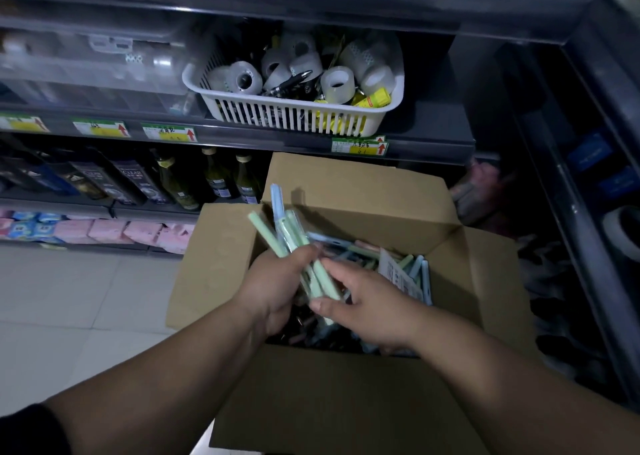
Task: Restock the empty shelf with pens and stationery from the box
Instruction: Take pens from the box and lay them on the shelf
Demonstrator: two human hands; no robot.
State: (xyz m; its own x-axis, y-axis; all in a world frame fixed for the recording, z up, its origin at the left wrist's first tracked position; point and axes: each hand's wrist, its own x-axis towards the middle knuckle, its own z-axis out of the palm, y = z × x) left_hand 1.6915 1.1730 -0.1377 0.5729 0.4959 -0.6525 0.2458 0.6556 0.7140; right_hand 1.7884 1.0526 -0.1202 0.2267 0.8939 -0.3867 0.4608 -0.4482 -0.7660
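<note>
Head view. Your left hand (pixel 282 283) grips a bunch of pens (pixel 265 233) above the open box (pixel 346 191). The fingers are curled tight round the middle of the bunch, and the tops fan up and away from them. This looks like gathering a handful so that one trip fills the shelf.

Your right hand (pixel 369 304) meets the bunch from below. Its thumb and loosely curled fingers pinch the lower ends, apparently squaring them up.

More stock (pixel 417 276) lies in the box just beyond your right fingers. The shelf (pixel 433 143) is well above both hands, with a basket (pixel 294 117) standing on it.
</note>
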